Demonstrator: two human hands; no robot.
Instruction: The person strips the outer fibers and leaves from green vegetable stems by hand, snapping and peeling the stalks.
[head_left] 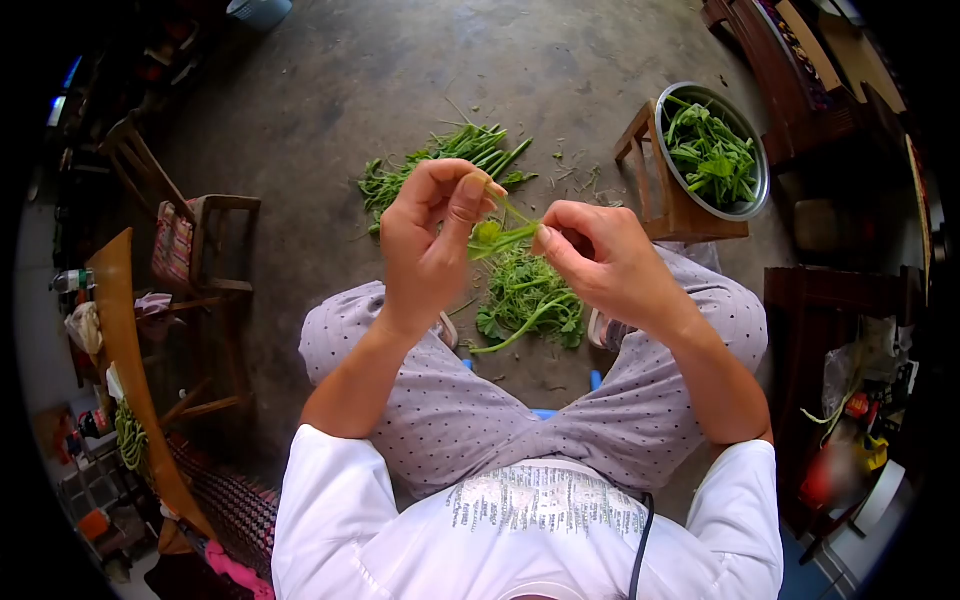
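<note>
The left hand (430, 230) and right hand (610, 262) pinch a leafy green stem (512, 238) above the floor (320, 100), where loose stems (490, 155) and tangled greenery (530, 290) lie; a metal basin (764, 180) of greens (715, 155) rests on a wooden stool (690, 228).

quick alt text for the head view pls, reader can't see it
A seated person's left hand and right hand hold a thin green stem between them. Below, one heap of greens lies between the feet, another beyond on the floor. To the right, a metal basin of greens rests on a wooden stool.
</note>
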